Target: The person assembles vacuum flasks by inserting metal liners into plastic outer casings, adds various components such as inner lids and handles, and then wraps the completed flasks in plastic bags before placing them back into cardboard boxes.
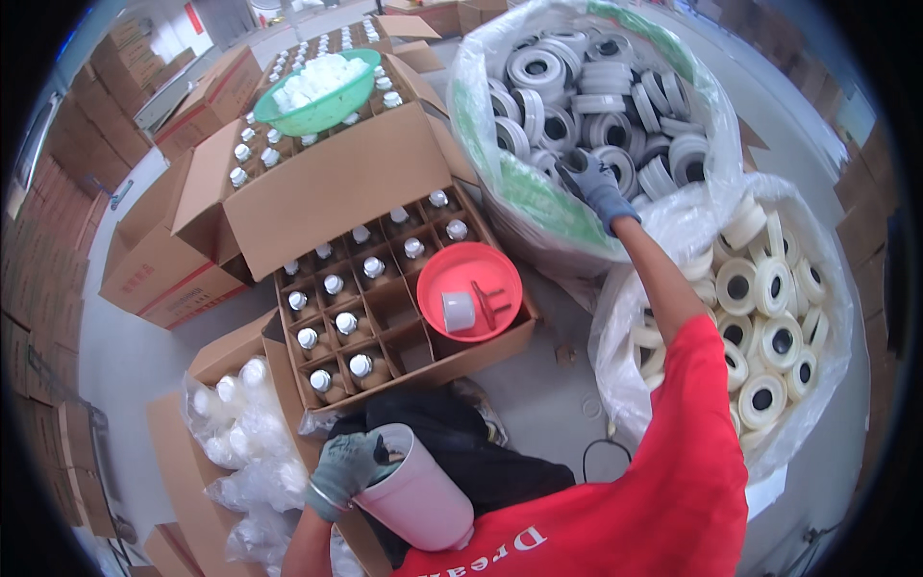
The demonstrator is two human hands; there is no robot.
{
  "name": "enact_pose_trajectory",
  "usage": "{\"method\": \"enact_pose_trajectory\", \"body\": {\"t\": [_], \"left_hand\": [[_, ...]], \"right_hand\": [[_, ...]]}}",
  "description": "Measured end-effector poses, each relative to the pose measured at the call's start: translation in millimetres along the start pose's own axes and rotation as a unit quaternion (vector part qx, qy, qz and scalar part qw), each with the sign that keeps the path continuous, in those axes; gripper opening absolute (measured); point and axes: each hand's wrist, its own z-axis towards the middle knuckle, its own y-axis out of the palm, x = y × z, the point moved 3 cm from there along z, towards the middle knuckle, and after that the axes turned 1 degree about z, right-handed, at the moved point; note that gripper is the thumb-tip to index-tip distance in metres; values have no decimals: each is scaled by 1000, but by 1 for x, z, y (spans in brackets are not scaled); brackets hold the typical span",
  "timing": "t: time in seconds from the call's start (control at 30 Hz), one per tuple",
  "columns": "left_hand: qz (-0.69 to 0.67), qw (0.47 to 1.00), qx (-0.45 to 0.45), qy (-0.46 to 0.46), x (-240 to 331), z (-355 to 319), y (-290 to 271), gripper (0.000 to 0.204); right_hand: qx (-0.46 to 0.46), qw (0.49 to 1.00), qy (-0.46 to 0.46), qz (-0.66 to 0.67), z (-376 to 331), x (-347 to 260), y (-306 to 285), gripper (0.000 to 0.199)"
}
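My left hand [348,470], in a grey-green glove, grips the rim of a white cylindrical container [423,490], its thumb or fingers inside the mouth. The container lies tilted across my lap, its open end up and to the left. My right hand [598,185], in a grey-blue glove, reaches to the near side of a large bag [476,154] of white rings with dark centres [536,69]. Its fingers are stretched out and apart, touching or close to the rings; the fingertips are partly lost against the dark parts.
A divided carton [394,385] holds silver-capped bottles [373,267] and a red bowl [508,258] with a white cup and a reddish-brown tool. Behind stands another bottle carton under a green basin [327,111]. Cream rings [738,287] fill a bag at right; plastic-wrapped white containers [236,413] lie at left.
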Motion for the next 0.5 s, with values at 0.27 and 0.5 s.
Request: {"method": "enact_pose_trajectory", "body": {"t": [0.27, 0.5], "left_hand": [[-178, 981, 77, 2, -11, -7, -1, 39], [-110, 975, 158, -113, -6, -19, -9, 37]], "right_hand": [[8, 992, 116, -49, 70, 63, 139, 114], [248, 839, 16, 485, -7, 3, 64, 66]]}}
